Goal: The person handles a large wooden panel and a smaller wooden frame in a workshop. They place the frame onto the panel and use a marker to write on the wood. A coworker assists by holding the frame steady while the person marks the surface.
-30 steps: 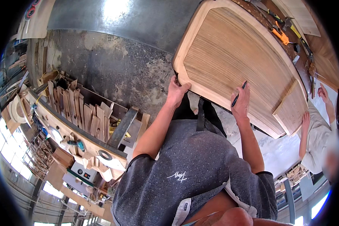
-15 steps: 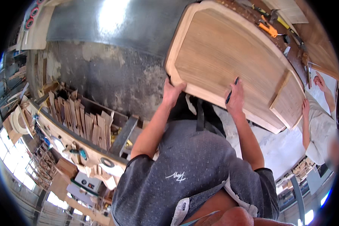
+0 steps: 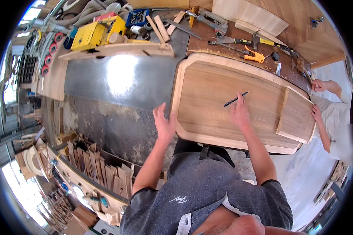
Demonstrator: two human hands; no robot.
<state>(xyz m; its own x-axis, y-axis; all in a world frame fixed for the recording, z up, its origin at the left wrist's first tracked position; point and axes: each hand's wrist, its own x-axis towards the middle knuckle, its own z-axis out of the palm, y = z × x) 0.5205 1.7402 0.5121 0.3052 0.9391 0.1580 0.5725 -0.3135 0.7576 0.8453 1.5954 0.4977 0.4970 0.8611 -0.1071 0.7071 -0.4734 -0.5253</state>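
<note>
A large wooden panel [image 3: 211, 90] with a pale, angled-corner frame lies on the bench in front of me. Just beside its left edge is my left hand [image 3: 165, 124], fingers spread and holding nothing. My right hand [image 3: 240, 113] is over the panel's middle, pinching a dark pen [image 3: 230, 103] that slants up to the right. A smaller framed board [image 3: 296, 113] rests on the panel's right end. There, a co-worker's hand [image 3: 317, 112] touches the board's edge, while that person's other hand [image 3: 319, 85] is at a tool handle by the bench corner.
Behind the panel lie a hammer [image 3: 272, 43], an orange air blow gun [image 3: 255, 56] and a grey power tool [image 3: 213, 21]. A yellow machine [image 3: 91, 37] stands behind the shiny metal surface [image 3: 106, 84] at left. Upright wood offcuts [image 3: 92, 158] fill a bin at lower left.
My left hand has let go of the panel's left corner and opened beside it. The pen in my right hand has swung from steep to nearly flat. My view has shifted toward the bench's far side.
</note>
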